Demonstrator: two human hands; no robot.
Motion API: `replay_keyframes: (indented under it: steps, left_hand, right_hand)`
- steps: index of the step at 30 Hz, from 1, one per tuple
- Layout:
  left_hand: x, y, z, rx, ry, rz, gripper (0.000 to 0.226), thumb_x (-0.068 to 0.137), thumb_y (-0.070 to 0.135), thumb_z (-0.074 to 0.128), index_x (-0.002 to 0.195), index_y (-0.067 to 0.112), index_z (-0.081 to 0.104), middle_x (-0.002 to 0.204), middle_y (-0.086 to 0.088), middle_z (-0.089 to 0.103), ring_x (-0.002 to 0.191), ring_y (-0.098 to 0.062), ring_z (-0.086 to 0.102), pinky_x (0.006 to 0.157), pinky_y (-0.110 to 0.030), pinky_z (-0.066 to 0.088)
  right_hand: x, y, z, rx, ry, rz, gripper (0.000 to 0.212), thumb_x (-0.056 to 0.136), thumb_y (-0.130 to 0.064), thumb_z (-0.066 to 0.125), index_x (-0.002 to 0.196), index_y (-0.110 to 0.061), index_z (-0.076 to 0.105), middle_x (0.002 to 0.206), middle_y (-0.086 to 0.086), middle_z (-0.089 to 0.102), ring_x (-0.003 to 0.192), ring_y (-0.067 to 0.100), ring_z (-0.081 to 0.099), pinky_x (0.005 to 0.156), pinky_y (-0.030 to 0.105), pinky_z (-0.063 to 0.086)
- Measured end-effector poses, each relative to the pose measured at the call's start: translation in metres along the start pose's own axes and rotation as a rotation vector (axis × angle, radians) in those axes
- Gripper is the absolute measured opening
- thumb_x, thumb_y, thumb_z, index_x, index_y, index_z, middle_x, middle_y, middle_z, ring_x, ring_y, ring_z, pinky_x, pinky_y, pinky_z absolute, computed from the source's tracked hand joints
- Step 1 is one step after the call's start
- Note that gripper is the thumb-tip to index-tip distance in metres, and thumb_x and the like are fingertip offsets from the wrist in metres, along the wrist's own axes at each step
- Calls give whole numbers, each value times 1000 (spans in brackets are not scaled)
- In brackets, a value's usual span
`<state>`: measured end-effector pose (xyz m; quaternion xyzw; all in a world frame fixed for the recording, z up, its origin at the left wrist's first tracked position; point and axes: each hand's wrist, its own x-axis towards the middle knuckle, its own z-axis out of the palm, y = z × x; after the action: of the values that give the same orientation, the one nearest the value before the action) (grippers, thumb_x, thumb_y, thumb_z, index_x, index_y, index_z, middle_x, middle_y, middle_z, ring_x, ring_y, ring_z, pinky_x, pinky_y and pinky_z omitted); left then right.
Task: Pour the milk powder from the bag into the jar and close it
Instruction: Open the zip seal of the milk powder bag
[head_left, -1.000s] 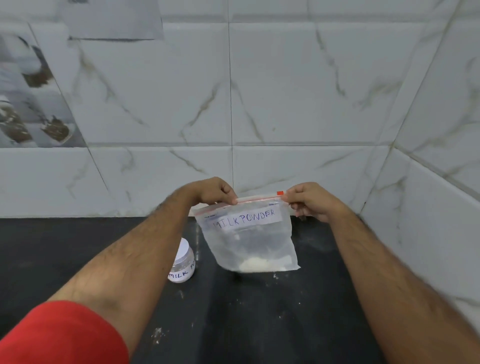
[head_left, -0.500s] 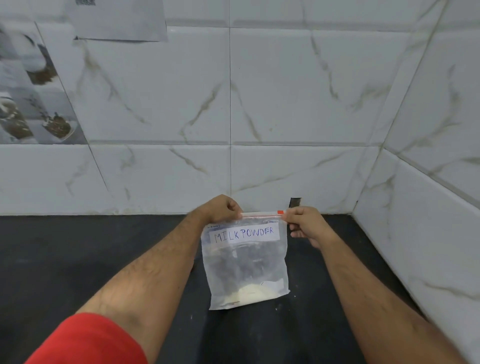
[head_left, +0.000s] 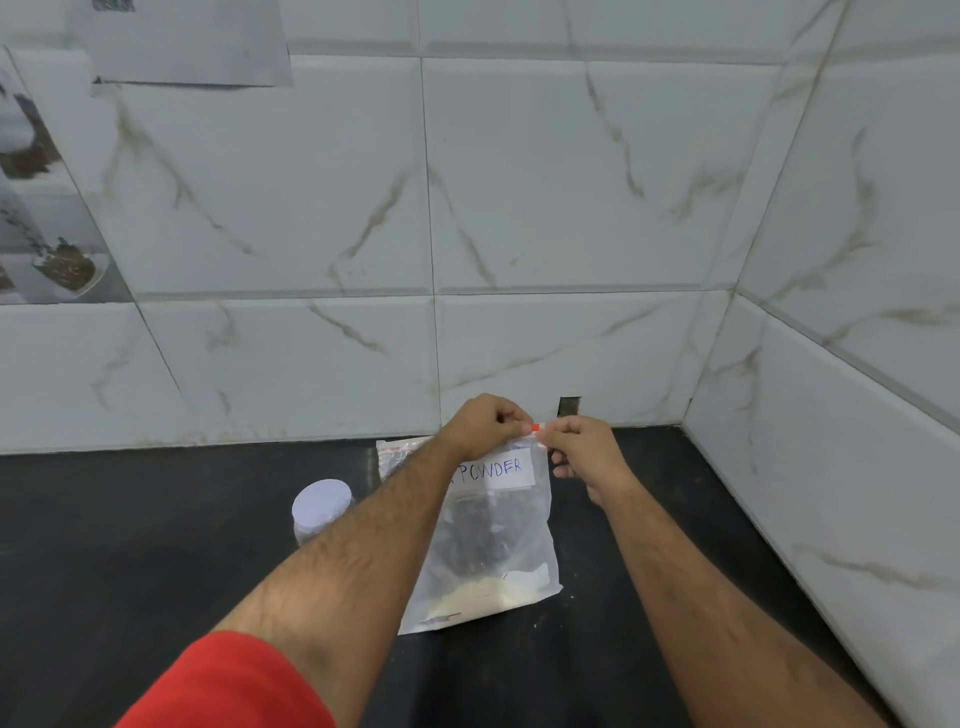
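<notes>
Head view. The left hand (head_left: 485, 422) and the right hand (head_left: 582, 449) meet at the top edge of the bag (head_left: 491, 540), fingertips almost touching at the red slider tab (head_left: 535, 427). Both hands are closed in a narrow pinch on the zip strip at its right-hand end; the left thumb and forefinger curl over the strip, and the right fingers curl round the corner beside the tab. Whether the seal under the fingers is already parted cannot be told.

The bag hangs below the grip, its long axis running from the pinch toward the person, its lower edge resting on or just above the dark counter (head_left: 156, 545). The handwritten label (head_left: 493, 470) sits directly under the grip, partly hidden by the left forearm. The milk powder (head_left: 488, 592) lies settled at the bottom corner, at the far end of the bag from the fingers.

The jar (head_left: 322, 506) stands to the left of the grip, nearer the person, beside the left forearm and apart from the bag. Its white lid (head_left: 322, 501) is in place.

Judgement: the step in hand is opening the zip. The pour depends on the jar lying on the left-hand side, so the left hand is the nearer one for removing the lid, while the right hand is placed to carry the bag's mouth across. The jar still needs opening first.
</notes>
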<state>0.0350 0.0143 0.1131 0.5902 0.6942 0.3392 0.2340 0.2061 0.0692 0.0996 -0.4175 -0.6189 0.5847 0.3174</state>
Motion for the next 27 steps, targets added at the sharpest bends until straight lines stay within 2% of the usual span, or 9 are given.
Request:
replay_keyframes:
  steps: [3, 7, 11, 14, 15, 17, 19, 23, 27]
  left_hand:
    - [0, 0, -2, -62, -13, -10, 16, 88, 26, 73, 97, 14, 79, 75, 8, 68, 68, -2, 56, 67, -21, 45]
    - [0, -2, -3, -155, -48, -29, 17, 88, 25, 73, 97, 12, 79, 77, 10, 70, 66, 4, 58, 71, -18, 45]
    - [0, -3, -3, -209, -64, -47, 17, 88, 25, 72, 95, 10, 78, 88, 1, 75, 77, -6, 64, 77, -22, 50]
    - [-1, -1, -4, -229, -59, -53, 13, 87, 25, 72, 88, 14, 79, 92, -1, 77, 83, -9, 67, 80, -23, 52]
    - [-2, 0, -4, -231, -53, -55, 10, 86, 24, 72, 82, 17, 79, 91, 0, 77, 83, -9, 67, 80, -25, 53]
    - [-3, 1, -3, -229, -41, -49, 21, 85, 20, 71, 64, 26, 74, 86, 2, 76, 82, -10, 67, 82, -28, 53]
    - [-4, 0, 0, -224, -24, -46, 29, 83, 16, 68, 55, 24, 67, 82, 1, 74, 80, -10, 65, 79, -29, 51]
    - [-7, -3, 0, -204, -13, -44, 27, 84, 17, 69, 58, 22, 64, 83, -2, 73, 83, -13, 65, 78, -30, 50]
    - [-11, -8, -6, -200, 1, -66, 27, 84, 18, 71, 58, 22, 67, 80, 2, 73, 79, -11, 62, 75, -28, 48]
  right_hand:
    - [1, 1, 2, 6, 3, -2, 6, 88, -11, 72, 83, -8, 70, 69, 2, 65, 52, 8, 52, 49, 24, 48]
    - [5, 0, 2, -29, 7, -9, 8, 89, -13, 71, 84, -6, 70, 70, 2, 65, 57, 9, 54, 51, 24, 48]
    - [7, -1, 3, -48, 15, -5, 14, 87, -15, 73, 88, -1, 70, 71, 3, 66, 61, 10, 56, 53, 25, 47]
    - [6, -2, 4, -58, 24, -3, 11, 87, -14, 71, 85, -3, 70, 70, 1, 67, 62, 9, 58, 54, 25, 46]
    - [6, -2, 4, -60, 26, -2, 12, 87, -14, 70, 86, -2, 70, 68, 0, 67, 61, 9, 57, 53, 25, 45]
    - [5, -2, 5, -59, 29, -5, 15, 87, -13, 70, 88, 2, 70, 66, -1, 64, 59, 9, 54, 50, 24, 42]
    - [3, -2, 7, -63, 29, -7, 16, 88, -12, 69, 87, 4, 69, 65, 2, 60, 57, 10, 49, 47, 22, 39]
    - [-3, -3, 12, -49, 35, -24, 17, 90, -7, 65, 74, -4, 62, 57, -1, 52, 52, 9, 42, 41, 14, 34]
    - [-5, -4, 10, -67, 54, -21, 19, 94, -7, 62, 74, -7, 60, 61, -2, 53, 55, 8, 42, 40, 9, 33]
